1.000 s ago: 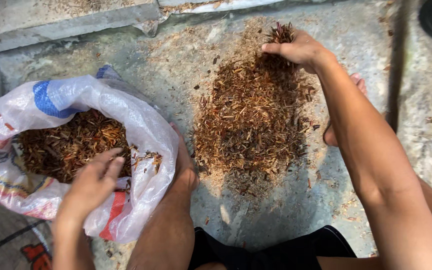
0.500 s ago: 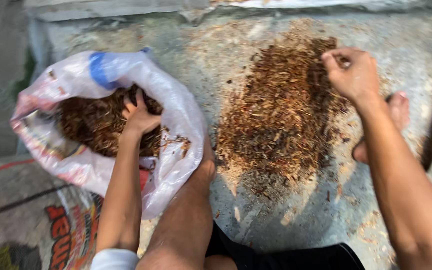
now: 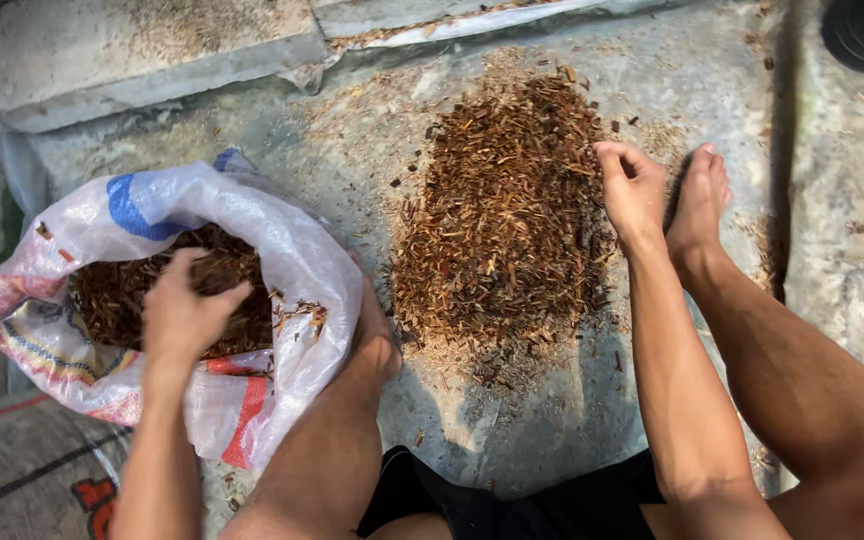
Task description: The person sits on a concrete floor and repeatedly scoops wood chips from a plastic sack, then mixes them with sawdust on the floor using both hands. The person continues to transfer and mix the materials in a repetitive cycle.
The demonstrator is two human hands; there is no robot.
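So the person was sitting on a rough concrete floor (image 3: 512, 440) with a spread of reddish-brown chopped plant bits (image 3: 507, 215), bark or dried stems by the look of it, lying in a long heap out in the middle, running toward the far edge where a raised slab (image 3: 142, 60) sat. The right hand (image 3: 632, 190) was at the right side of that heap, fingers curled loosely and touching the bits; couldn't tell if it actually had a pinch of them or was just raking. The left hand (image 3: 184, 312) was blurred, hanging over the mouth of a white woven sack (image 3: 292, 260) with blue and red markings near the left edge of the floor, fingers half open, and I couldn't tell whether anything was in it. The sack already had a fair layer of the same brown stuff inside. My read: the moving of bits between heap and sack was somewhere around midway, since a big heap was on the floor. A bare foot (image 3: 700, 200) rested just beside the right hand.
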